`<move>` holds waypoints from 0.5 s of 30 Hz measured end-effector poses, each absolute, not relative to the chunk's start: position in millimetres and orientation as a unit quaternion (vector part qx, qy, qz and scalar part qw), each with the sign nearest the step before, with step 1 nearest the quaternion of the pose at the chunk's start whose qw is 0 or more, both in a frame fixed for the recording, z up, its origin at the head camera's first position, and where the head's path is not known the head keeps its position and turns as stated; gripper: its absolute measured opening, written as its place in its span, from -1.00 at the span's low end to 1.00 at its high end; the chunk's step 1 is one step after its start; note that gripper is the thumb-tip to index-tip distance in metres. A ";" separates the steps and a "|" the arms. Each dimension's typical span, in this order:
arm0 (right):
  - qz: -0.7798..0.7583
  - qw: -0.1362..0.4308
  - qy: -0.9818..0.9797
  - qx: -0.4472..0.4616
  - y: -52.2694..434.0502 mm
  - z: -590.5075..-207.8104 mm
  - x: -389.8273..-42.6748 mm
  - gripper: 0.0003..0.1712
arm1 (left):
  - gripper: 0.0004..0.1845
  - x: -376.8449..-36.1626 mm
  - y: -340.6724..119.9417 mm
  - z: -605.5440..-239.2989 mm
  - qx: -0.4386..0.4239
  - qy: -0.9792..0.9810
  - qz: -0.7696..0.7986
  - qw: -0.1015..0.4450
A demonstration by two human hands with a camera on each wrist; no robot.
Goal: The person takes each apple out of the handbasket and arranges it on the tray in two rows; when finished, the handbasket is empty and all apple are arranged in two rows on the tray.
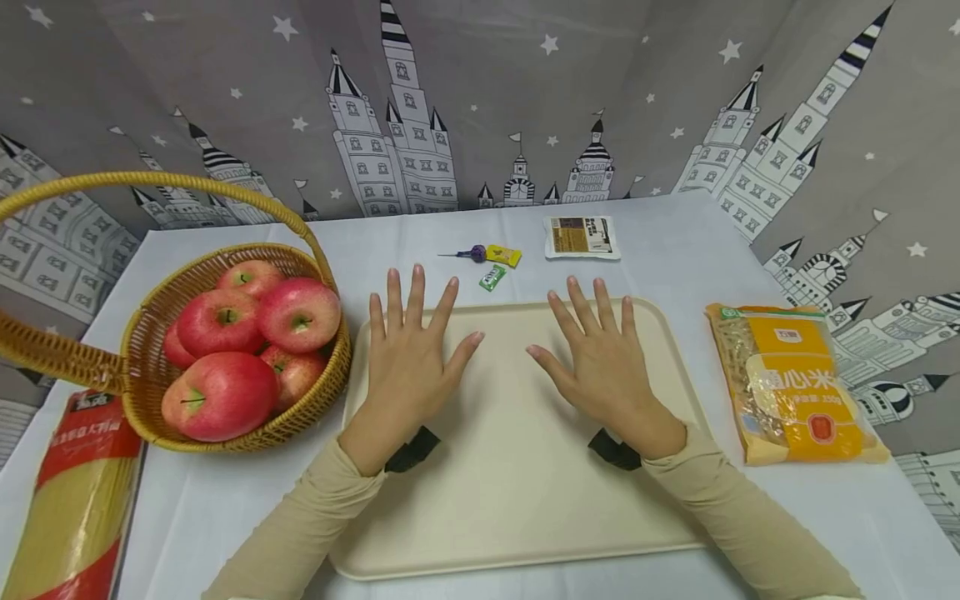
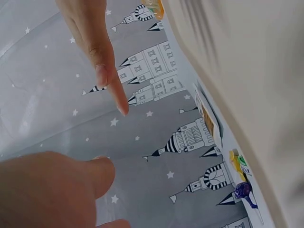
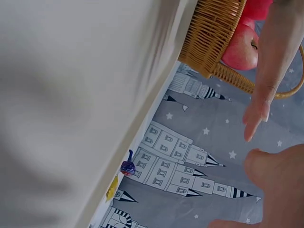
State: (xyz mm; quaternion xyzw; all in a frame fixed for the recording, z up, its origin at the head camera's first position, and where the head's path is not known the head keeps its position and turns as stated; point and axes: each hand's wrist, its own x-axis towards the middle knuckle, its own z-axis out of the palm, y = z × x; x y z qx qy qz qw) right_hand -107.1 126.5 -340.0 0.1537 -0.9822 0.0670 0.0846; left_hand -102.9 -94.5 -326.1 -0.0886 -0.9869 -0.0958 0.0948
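Head view: left hand (image 1: 408,362) and right hand (image 1: 609,371) both spread flat, fingers straight, holding nothing, over a shallow cream rectangular tray (image 1: 517,475), which lies mid-table on white cloth (image 1: 225,508). Holding this pose well probably means level palms, relaxed wrists, left hand clear of the round brown wicker basket (image 1: 330,396) of red apples (image 1: 221,396), fingertips off the small green wrapped sweet (image 1: 492,277) past the tray's far edge. Palm-to-tray gap hard to judge. Beige sleeves (image 1: 307,517) hide the tray's near right corner and part of its left side. Basket handle (image 1: 112,178) and long red-and-yellow pasta pack (image 1: 82,492) cut off. Wrist views crop both hands.
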 end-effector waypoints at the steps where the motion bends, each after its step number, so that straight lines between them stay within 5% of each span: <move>1: 0.067 0.085 -0.982 0.153 126.7 -339.9 -106.9 -0.18 | -0.29 -103.0 -94.1 -326.3 -0.089 -0.987 -0.095 0.095; 9: 0.078 0.102 -0.977 0.170 122.4 -337.5 -102.3 -0.17 | -0.30 -90.6 -98.4 -320.5 -0.109 -0.982 -0.114 0.106; 15: 0.134 0.182 -0.944 0.240 92.2 -341.5 -98.8 -0.32 | -0.36 -50.6 -134.4 -295.5 -0.126 -0.958 -0.178 0.187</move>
